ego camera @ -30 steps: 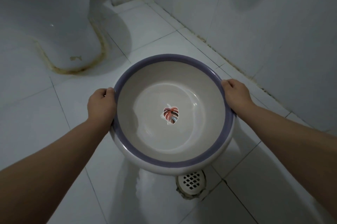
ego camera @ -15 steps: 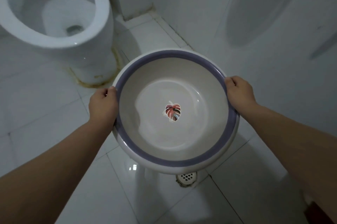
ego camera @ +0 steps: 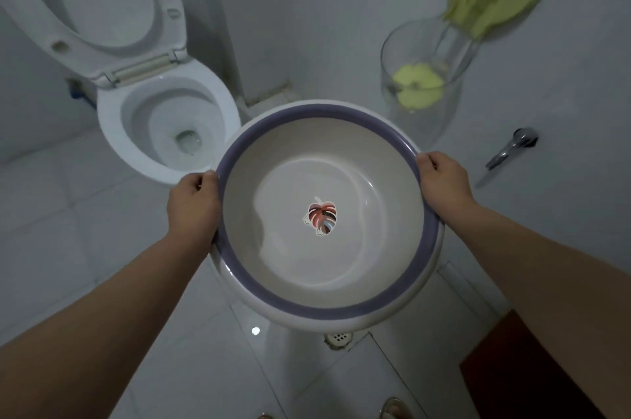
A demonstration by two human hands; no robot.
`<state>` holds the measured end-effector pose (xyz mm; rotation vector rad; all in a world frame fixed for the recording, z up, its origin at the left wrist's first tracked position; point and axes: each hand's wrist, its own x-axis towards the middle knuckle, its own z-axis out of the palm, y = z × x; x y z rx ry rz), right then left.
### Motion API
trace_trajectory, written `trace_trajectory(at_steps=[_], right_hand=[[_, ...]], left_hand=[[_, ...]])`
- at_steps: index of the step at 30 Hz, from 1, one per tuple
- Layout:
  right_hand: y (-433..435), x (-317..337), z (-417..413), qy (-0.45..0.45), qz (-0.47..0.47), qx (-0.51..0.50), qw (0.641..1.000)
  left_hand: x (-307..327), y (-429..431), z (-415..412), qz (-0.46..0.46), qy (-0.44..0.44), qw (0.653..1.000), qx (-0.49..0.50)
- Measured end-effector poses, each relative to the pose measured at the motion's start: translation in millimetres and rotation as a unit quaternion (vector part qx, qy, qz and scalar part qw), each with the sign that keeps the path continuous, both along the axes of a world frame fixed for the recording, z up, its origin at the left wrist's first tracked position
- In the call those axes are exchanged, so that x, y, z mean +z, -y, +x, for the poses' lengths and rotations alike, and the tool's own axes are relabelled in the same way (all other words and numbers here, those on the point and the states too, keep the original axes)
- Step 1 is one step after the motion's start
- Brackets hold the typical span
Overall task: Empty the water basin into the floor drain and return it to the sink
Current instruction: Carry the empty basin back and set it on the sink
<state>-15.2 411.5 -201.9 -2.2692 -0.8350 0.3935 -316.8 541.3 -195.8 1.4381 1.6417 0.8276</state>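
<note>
Raised higher above the floor drain (ego camera: 338, 337) than a second ago, empty basin (ego camera: 375, 241) level in mid-air near the toilet (ego camera: 164, 131), left hand (ego camera: 193, 207) and right hand (ego camera: 444, 181) curled round opposite sides of its rim, forearms outstretched.

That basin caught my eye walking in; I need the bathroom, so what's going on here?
A person holds the basin by its purple rim, the left hand and the right hand gripping opposite sides. It hangs above the floor drain, beside the toilet, and looks empty of water. No sink is in view.
</note>
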Motion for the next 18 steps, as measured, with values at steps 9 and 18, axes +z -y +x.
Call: trace_trajectory(at_steps=[9,18], right_hand=[[21,163,10,0.036,0.024,-0.037,0.998],[72,294,29,0.079,0.077,-0.085,0.99]], left_hand=[[157,0,19,0.037,0.021,0.998,-0.05],[285,12,58,0.083,0.062,0.989,-0.107]])
